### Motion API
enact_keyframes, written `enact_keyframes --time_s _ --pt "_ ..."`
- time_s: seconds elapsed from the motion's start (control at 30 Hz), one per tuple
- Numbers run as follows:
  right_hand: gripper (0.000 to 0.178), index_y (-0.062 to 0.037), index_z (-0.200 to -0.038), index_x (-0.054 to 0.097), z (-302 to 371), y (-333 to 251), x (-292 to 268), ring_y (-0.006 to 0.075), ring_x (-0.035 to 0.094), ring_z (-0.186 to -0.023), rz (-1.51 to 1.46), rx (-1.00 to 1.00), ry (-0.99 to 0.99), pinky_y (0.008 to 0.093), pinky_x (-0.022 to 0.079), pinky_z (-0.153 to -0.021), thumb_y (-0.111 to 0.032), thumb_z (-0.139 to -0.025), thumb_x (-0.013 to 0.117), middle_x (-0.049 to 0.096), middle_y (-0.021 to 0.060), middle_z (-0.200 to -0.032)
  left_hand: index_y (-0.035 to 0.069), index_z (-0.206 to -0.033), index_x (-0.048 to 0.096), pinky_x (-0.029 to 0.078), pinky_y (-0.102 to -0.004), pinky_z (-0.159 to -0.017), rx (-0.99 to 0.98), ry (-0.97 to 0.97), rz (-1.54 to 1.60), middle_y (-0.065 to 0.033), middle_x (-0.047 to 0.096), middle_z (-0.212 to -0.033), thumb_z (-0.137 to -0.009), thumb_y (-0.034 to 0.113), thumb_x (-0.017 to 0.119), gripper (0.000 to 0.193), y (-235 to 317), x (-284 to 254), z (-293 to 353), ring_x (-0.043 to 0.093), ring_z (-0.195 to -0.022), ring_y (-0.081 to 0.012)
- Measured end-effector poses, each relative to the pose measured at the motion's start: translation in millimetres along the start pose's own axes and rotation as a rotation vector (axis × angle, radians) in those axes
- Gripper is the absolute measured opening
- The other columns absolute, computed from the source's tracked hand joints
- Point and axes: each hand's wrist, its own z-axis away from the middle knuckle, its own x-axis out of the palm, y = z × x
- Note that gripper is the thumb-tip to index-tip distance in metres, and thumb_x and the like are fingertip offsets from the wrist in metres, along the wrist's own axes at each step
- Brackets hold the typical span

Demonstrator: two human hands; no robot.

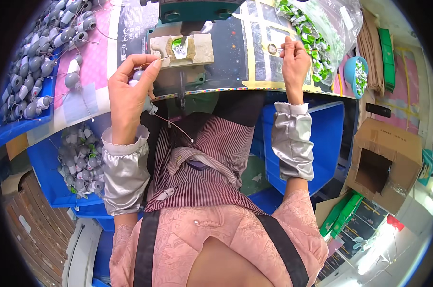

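Note:
My left hand (132, 83) is closed around a grey-and-white plastic part (151, 109), and a thin white wire (180, 130) trails from it over my lap. A thin wire also runs from its pinched fingertips toward the metal fixture block (204, 49). In the block's recess lies a green-and-white piece (179, 48), right beneath the dark tip of the bench machine (197, 10). My right hand (295, 62) pinches a thin rod with a round ring (272, 49) at its left end. The rod's other end reaches toward a heap of green-and-white pieces (321, 57).
Grey parts with wires fill a blue tray (46, 107) at left; more lie in a lower blue bin (44, 177). A blue bowl (351, 79) of small pieces stands at the table's right. An upright blue bin (328, 138) and a cardboard box (393, 138) are below.

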Motion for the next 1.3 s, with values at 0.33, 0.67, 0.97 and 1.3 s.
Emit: enact_keyframes --time_s 0.33,0.67,0.97,1.3 --pt "0.033 -0.006 -0.087 0.064 11 -65 19 0.0052 0.05 -0.05 -0.602 0.197 -0.15 0.0193 0.034 -0.044 -0.032 -0.104 0.055 0.06 0.0003 -0.065 0.006 -0.09 0.064 0.054 -0.0346 -0.067 0.769 0.044 -0.639 -0.0076 0.069 -0.107 -0.08 0.001 0.071 0.013 -2 36 26 0.064 -0.076 -0.0256" --pt "0.028 -0.0021 -0.092 0.062 59 -131 97 0.0061 0.052 -0.052 -0.664 0.115 -0.436 0.0196 0.037 -0.045 -0.026 -0.105 0.055 0.062 0.0029 -0.067 0.008 -0.094 0.06 0.055 -0.0326 -0.057 0.702 0.003 -0.847 -0.0022 0.066 -0.126 -0.074 0.004 0.069 0.022 -15 40 30 0.06 -0.072 -0.0193" --pt "0.034 0.0008 -0.085 0.062 64 -127 107 0.0058 0.049 -0.053 -0.421 -0.18 -0.364 0.0209 0.038 -0.048 -0.026 -0.104 0.057 0.06 0.0016 -0.065 0.009 -0.095 0.061 0.056 -0.0327 -0.058 0.684 0.019 -0.832 -0.0008 0.066 -0.126 -0.073 0.006 0.07 0.024 -15 40 30 0.061 -0.073 -0.0201" --pt "0.043 -0.0022 -0.069 0.058 7 -129 62 0.0131 0.046 -0.046 -0.788 0.142 -0.687 0.0265 0.035 -0.046 -0.024 -0.103 0.043 0.053 0.0063 -0.055 0.005 -0.089 0.066 0.054 -0.0333 -0.062 0.499 0.025 -0.298 -0.0074 0.072 -0.102 -0.08 0.007 0.071 0.011 -3 29 23 0.065 -0.079 -0.0237"
